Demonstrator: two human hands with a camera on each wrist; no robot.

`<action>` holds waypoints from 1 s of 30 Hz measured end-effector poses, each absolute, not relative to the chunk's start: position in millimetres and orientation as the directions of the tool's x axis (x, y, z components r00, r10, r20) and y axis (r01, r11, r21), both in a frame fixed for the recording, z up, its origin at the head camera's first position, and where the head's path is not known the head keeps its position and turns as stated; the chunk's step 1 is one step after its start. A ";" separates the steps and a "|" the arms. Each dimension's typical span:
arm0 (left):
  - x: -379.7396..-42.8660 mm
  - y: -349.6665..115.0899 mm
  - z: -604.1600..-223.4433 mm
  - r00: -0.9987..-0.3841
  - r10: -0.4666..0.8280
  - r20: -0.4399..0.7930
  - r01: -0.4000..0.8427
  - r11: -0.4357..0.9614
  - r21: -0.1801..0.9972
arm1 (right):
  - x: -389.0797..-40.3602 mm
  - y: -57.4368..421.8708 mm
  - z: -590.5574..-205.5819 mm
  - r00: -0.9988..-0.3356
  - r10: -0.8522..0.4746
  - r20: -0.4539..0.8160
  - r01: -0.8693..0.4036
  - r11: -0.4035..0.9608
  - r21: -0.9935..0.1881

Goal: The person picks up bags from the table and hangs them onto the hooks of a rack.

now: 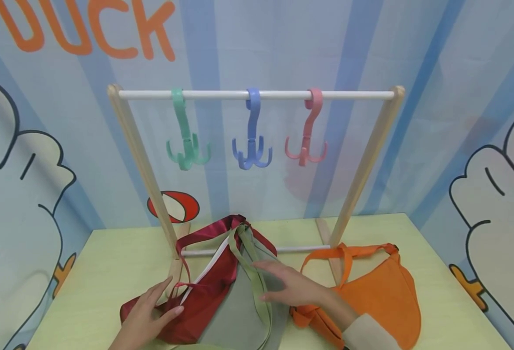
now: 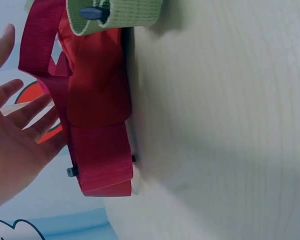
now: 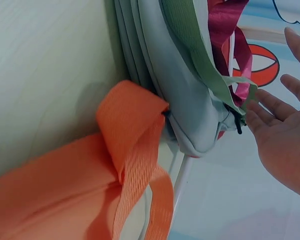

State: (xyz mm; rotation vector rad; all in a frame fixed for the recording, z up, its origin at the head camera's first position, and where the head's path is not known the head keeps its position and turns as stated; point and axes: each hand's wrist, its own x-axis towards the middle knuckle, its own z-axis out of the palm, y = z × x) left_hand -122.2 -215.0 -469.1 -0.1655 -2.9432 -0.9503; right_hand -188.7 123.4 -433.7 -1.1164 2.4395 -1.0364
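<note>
A dark red bag [image 1: 213,277] with a white zip lies on the table, partly under a grey-green bag [image 1: 235,311] with a light green strap [image 1: 256,287]. My left hand [image 1: 145,313] is over the red bag's left end; in the left wrist view its fingers are spread beside the red strap [image 2: 62,100]. My right hand [image 1: 289,284] hovers at the grey-green bag's upper right, fingers extended. In the right wrist view its fingertips lie close to the green strap [image 3: 210,70]; whether they touch it I cannot tell. Neither hand grips anything.
An orange bag [image 1: 379,296] lies on the right, under my right forearm. Behind stands a wooden rack with a white rail [image 1: 151,95]. From the rail hang a green hook [image 1: 186,146], a blue hook [image 1: 252,146] and a pink hook [image 1: 307,141]. A patterned curtain [image 1: 274,43] forms the backdrop.
</note>
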 end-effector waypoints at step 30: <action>-125.7 -218.3 -472.0 -0.994 0.098 0.042 0.103 0.779 0.618 | -197.6 75.5 -427.5 -0.622 -0.783 0.000 -0.505 0.401 -0.764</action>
